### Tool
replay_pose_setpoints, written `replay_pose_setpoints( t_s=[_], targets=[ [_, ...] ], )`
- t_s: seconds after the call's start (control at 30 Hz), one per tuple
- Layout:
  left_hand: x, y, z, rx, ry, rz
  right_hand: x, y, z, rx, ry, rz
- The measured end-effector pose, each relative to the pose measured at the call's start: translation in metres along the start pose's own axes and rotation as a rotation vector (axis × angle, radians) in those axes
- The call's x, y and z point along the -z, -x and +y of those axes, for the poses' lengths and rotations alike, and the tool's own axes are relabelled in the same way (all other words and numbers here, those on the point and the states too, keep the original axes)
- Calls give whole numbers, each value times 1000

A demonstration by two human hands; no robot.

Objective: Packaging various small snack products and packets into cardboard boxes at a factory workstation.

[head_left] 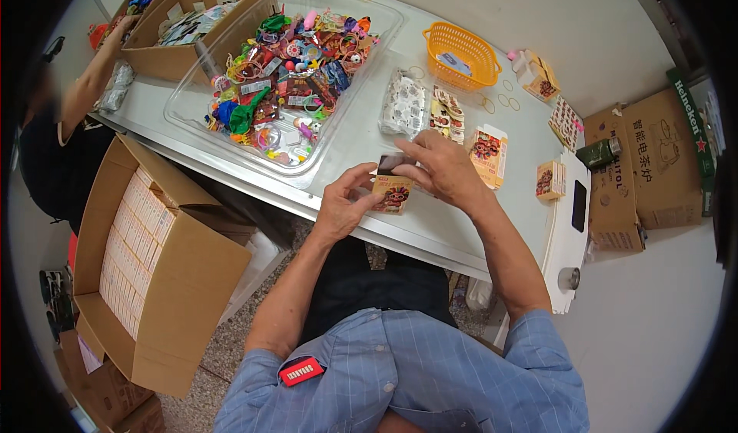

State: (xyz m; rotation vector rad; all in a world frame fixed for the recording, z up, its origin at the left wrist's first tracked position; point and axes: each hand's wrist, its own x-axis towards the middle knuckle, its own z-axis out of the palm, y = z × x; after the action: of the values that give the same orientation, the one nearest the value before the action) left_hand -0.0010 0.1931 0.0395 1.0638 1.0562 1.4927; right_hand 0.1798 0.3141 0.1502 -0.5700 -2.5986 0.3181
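Observation:
Near the table's front edge, my left hand (344, 202) grips a small cream carton (393, 196) with a cartoon face on it, fingers and thumb closed on its sides. The carton stands nearly upright. A dark, shiny flat packet (393, 162) shows at its top. My right hand (446, 168) reaches over from the right, its thumb and fingers closed around the packet at the carton's upper edge. How deep the packet sits inside is hidden. Just behind lie a bag of white printed packets (404, 102) and several cartoon cards (447, 115). A flattened carton (489, 155) lies right of my right hand.
A clear tray (231, 153) of colourful trinkets fills the table's left-middle. An orange basket (461, 56) stands at the back. Small cartons (550, 180) and a phone (579, 206) lie right. A large cardboard box (184, 295) stands lower left; another person's arm (91, 79) reaches in.

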Motion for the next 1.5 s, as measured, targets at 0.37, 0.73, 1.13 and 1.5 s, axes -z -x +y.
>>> replay_pose_setpoints(
  t_s=[0.37, 0.73, 1.13, 1.5],
  targets=[
    [4, -4, -7, 30, 44, 14, 5, -27, 138, -422, 484, -78],
    [6, -5, -5, 54, -5, 7, -4, -33, 142, -383, 525, -42],
    [7, -5, -4, 65, 53, 13, 27, -12, 0, -555, -597, -387],
    [7, -4, -5, 81, 25, 3, 22, -27, 1, -290, -272, -286]
  ],
)
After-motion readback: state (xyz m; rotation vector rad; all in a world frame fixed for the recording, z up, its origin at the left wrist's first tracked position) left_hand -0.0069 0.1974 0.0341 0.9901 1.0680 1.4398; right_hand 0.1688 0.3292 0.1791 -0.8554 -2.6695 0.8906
